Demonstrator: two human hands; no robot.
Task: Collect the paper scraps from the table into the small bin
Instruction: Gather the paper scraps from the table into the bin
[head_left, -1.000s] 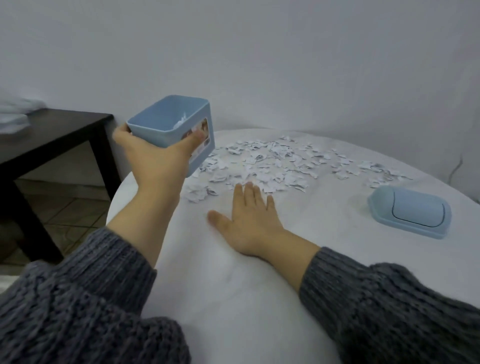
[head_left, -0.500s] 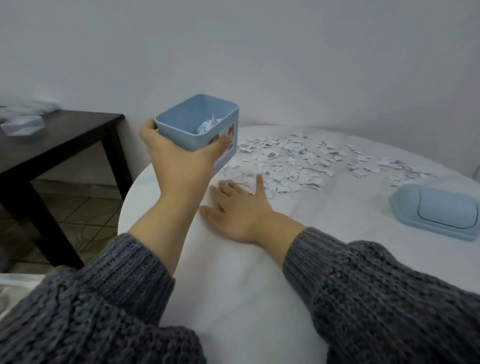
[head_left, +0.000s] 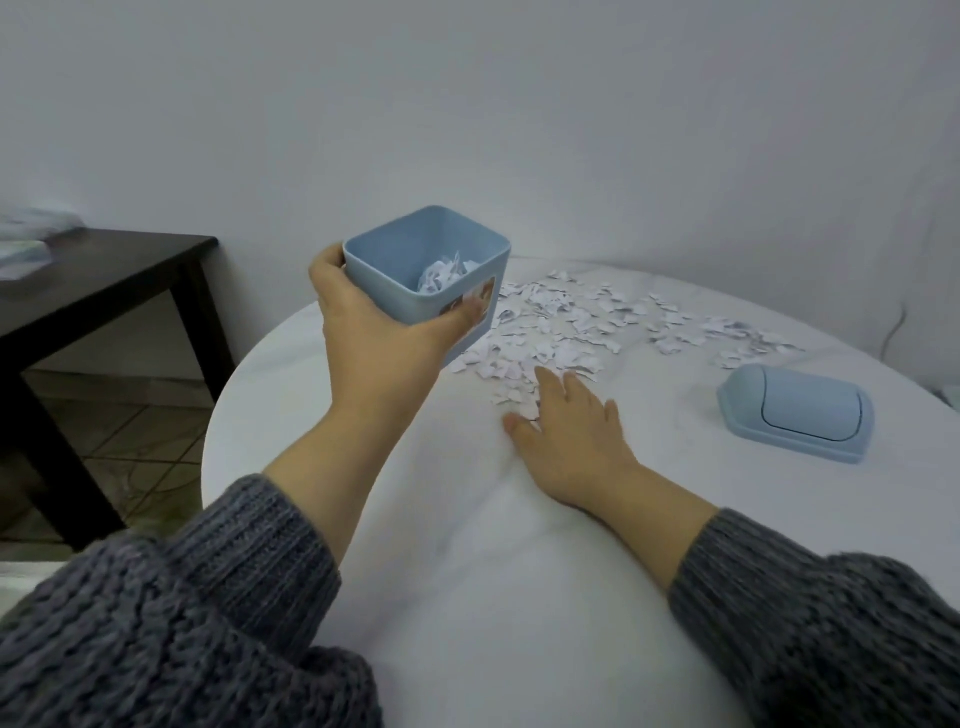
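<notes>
Just the one head view here, looking down over both arms.

The left grip (head_left: 374, 338) is wrapped round the small bin (head_left: 441, 234), thumb on the left wall and fingertips on the side with the little picture sticker. It's a light blue, squarish bin, tipped a bit so you look into its mouth, and there's a small heap of white scraps (head_left: 441, 275) in it. It sits over the left part of the round white table (head_left: 519, 571), right at the left end of the mess. The palm hides the bottom, so I can't tell if it's touching the table or held just above it.

The right grip (head_left: 571, 431) isn't holding anything. It's palm down on the table, fingers stretched out into the near edge of the paper scraps (head_left: 561, 332), thumb poking out to the left. The fingertips are a bit blurry.

Most of the scraps lie loose on the table in a wide band from beside the bin out toward the right.

A light blue lid (head_left: 795, 415) lies flat on the table to the right, well apart from both grips.

Both arms are in chunky grey knit sleeves (head_left: 156, 623). Off to the left there's a dark side table (head_left: 104, 280) with something pale and blurry (head_left: 31, 234) on it.
</notes>
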